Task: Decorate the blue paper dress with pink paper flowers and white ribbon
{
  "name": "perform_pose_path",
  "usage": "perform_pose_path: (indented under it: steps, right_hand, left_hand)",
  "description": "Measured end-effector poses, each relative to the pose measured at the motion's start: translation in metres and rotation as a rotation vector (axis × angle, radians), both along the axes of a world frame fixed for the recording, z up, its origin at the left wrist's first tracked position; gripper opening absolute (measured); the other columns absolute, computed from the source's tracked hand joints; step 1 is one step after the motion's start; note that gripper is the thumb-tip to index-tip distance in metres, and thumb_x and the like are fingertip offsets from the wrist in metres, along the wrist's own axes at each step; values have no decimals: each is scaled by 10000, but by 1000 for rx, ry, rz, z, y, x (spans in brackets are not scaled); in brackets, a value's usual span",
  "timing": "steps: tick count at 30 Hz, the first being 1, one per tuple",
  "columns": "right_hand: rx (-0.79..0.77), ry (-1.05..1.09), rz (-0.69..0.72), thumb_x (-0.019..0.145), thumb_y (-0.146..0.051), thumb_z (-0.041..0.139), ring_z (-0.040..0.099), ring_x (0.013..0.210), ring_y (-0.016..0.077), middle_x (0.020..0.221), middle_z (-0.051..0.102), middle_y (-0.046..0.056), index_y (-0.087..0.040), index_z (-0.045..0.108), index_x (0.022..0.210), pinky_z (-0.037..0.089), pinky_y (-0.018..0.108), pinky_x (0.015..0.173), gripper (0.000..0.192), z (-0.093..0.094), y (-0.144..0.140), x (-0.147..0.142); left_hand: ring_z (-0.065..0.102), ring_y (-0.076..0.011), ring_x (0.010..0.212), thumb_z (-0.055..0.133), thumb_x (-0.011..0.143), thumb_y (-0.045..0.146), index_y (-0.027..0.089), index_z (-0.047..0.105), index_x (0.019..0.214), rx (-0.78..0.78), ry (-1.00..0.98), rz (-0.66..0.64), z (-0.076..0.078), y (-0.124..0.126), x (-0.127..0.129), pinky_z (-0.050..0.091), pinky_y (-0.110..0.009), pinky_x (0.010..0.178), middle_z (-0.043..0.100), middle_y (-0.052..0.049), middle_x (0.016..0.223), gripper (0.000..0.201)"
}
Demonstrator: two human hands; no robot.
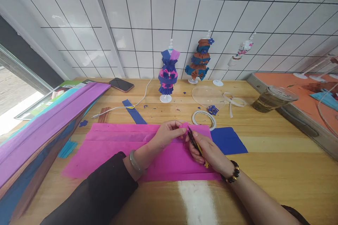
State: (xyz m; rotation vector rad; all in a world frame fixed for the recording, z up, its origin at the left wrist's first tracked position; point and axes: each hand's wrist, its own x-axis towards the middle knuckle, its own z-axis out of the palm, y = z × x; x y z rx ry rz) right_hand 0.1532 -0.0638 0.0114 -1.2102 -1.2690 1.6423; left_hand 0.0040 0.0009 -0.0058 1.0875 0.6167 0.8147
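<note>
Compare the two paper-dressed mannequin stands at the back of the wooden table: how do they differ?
The blue-and-pink paper-dressed mannequin stand stands nearer and further left; the brown-and-blue paper-dressed mannequin stand stands against the tiled wall. The first has a pink bow, the second a brown one. Both have white bases and ruffled layers.

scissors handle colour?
Yellow, on the scissors in the right hand; head view.

The right hand (pixel 208 151) covers most of the small scissors (pixel 195 144), the stacked crepe paper rolls (pixel 39 137) run off the left edge, and the orange tray (pixel 295 102) is cut off at right.
</note>
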Motion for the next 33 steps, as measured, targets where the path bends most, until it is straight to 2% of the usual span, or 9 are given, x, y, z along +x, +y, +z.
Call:
perform_pose_path:
  steps: [3, 7, 12, 23, 33]
  right_hand:
    - [3, -24, -9, 881, -539, 275, 282, 346, 50, 479, 338, -92, -192, 432, 775, 258, 180, 361, 395, 3, 0, 1]
    - [1, -59, -14, 861, -557, 296, 267, 348, 56, 457, 320, -91, -196, 422, 717, 244, 185, 352, 409, 6, 0, 2]
    - [-11, -70, 6, 852, -563, 308, 227, 356, 55, 453, 301, -97, -193, 447, 757, 212, 183, 346, 406, 7, 0, 4]
    - [57, -158, 6, 861, -547, 324, 253, 414, 69, 490, 308, -78, -192, 456, 742, 207, 196, 380, 397, 9, -1, 4]
    - [32, -125, 16, 861, -554, 314, 237, 403, 61, 474, 304, -80, -180, 466, 746, 189, 194, 377, 420, 8, 0, 6]
  left_hand:
    - [550, -109, 598, 684, 664, 346, 130, 531, 661, -19, -23, -67, 2, -2, 0, 406, -261, 639, 611, -21, 607, 265]
    - [567, -118, 610, 685, 666, 328, 128, 531, 658, -20, -4, -75, 3, -2, -1, 413, -265, 645, 612, -22, 603, 252]
    - [578, -127, 609, 675, 676, 318, 134, 523, 645, -17, -6, -116, 4, -1, -2, 418, -271, 643, 596, -10, 584, 241]
    - [546, -108, 563, 704, 634, 340, 134, 529, 632, -44, 37, -72, 2, 1, -2, 410, -261, 613, 586, -5, 570, 270]
    - [560, -118, 581, 707, 629, 340, 133, 535, 629, -37, 26, -116, 6, 1, -2, 415, -266, 622, 579, -2, 565, 269]
